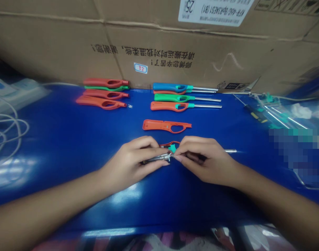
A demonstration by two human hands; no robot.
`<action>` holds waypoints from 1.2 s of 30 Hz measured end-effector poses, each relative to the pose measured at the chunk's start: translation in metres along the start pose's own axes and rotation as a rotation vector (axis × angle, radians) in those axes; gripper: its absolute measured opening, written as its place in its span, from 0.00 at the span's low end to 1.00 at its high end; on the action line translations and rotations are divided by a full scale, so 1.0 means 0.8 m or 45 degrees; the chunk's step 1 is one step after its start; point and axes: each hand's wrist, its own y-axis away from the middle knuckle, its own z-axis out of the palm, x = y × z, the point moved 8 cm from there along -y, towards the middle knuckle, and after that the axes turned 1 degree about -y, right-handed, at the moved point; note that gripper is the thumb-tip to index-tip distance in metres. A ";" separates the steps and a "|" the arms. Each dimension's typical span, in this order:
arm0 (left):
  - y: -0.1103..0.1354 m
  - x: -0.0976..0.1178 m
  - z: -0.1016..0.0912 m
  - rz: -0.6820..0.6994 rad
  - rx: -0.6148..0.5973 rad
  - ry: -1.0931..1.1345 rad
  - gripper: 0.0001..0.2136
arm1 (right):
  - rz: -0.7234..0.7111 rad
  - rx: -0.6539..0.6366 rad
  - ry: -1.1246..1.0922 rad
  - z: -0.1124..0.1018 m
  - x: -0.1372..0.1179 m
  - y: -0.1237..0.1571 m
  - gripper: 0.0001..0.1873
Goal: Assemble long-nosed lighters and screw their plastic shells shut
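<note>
Left hand [138, 155] and right hand [201, 155] meet low over a glossy blue surface [172, 205], both closed to narrow pinches. Between thumb and fingers the left steadies a grey, shiny cylinder with a pale collar [157, 158], its collared end turned toward the right hand, probably so the fine work falls where both sets of fingertips reach. The right pinches at that end; what it grips is too small to tell.

Just beyond the fingers, partly hidden, lies an orange plastic frame with a turquoise piece [173, 148]; a silver metal tube [231, 151] pokes out past the right hand.

Farther out, an orange half-shell handle [154, 124] lies with its hollow side up, perhaps to keep its inside in reach. Beyond are two neat groups, seemingly sorted by stage: to the left, red, orange and green handles [102, 102] without tubes, tiny silver pins [130, 106] beside them; to the right, blue, green and orange handles [170, 106] with long silver tubes.

Coiled white cable [18, 132] sits at the far left; a black-and-yellow-handled tool [255, 115] lies at the right. Behind everything stands a brown cardboard box [149, 38], its printing upside down.
</note>
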 end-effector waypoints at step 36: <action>0.000 0.000 0.002 -0.001 -0.013 -0.027 0.12 | -0.036 -0.014 0.018 0.002 -0.002 0.001 0.05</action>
